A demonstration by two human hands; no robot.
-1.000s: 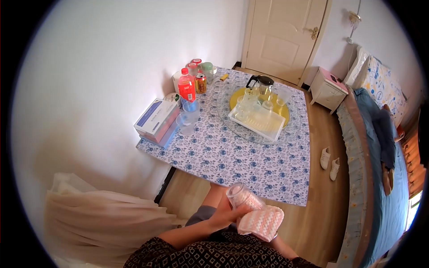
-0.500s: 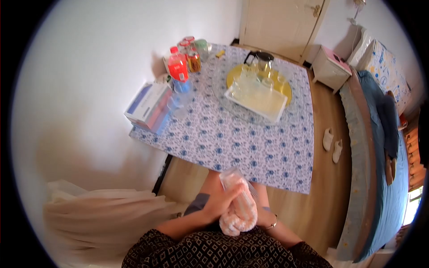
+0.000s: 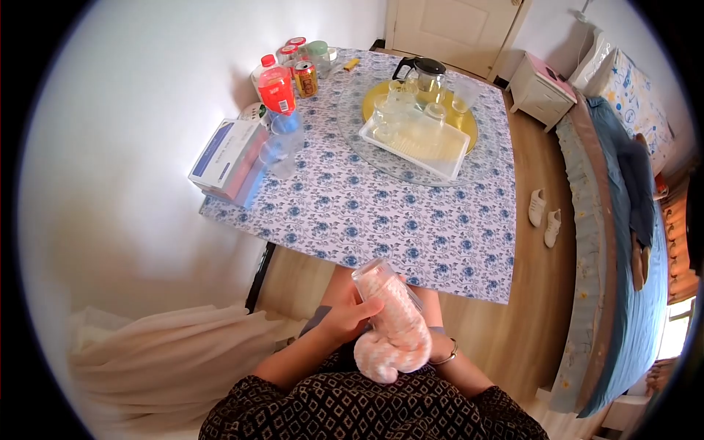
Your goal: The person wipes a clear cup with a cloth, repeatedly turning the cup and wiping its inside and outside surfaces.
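Note:
A clear drinking glass [image 3: 369, 273] is tilted over my lap, just off the table's near edge. Pink-and-white fluffy cloth [image 3: 396, 330] fills or wraps much of it, and a thick fold hangs out toward me. My left hand [image 3: 350, 315] is closed around the glass's left side, thumb on its front. My right hand [image 3: 438, 346] is mostly behind the cloth; only the area near the braceleted wrist shows, and its fingers are hidden.
On the flowered tablecloth [image 3: 381, 213] are a white tray [image 3: 449, 158], glasses, a glass pot [image 3: 430, 82], a red-labelled bottle [image 3: 276, 92], a can [image 3: 305, 79], stacked plastic cups [image 3: 280, 155] and a box [image 3: 227, 158]. A bed [image 3: 623, 293] and white shoes [image 3: 537, 208] are at right.
My left fingers have shifted from across the glass's front to its left side, showing more cloth. The glass has turned slightly. The table appears higher in view.

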